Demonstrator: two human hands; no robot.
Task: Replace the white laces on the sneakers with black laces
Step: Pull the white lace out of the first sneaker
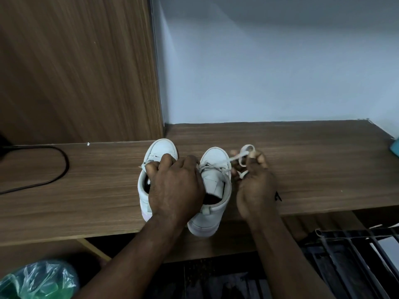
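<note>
Green plastic bag (38, 279) lies at seven o'clock, nearer than the wooden table (86, 190). Left hand (176, 186) curls tight over the left sneaker (160, 147), fingers hooked at its tongue. Right hand (255, 186), at three o'clock of the right sneaker (216, 156), pinches that shoe's white lace (246, 150) (looped above the fingers).

- Wood-grain tabletop (302, 147) runs left to right; its far right part reaches deeper.
- Tall wood-grain panel (75, 72) stands far left, at the tabletop's back edge.
- Plain pale blue-grey wall (269, 61) far right, dim soft light.
- Black cable (62, 165) loops on the tabletop, left.
- Green plastic bag (38, 279) near left, below the tabletop.
- Black slatted rack (356, 255) near right.
- Teal object (395, 145) cut off at the right edge.
</note>
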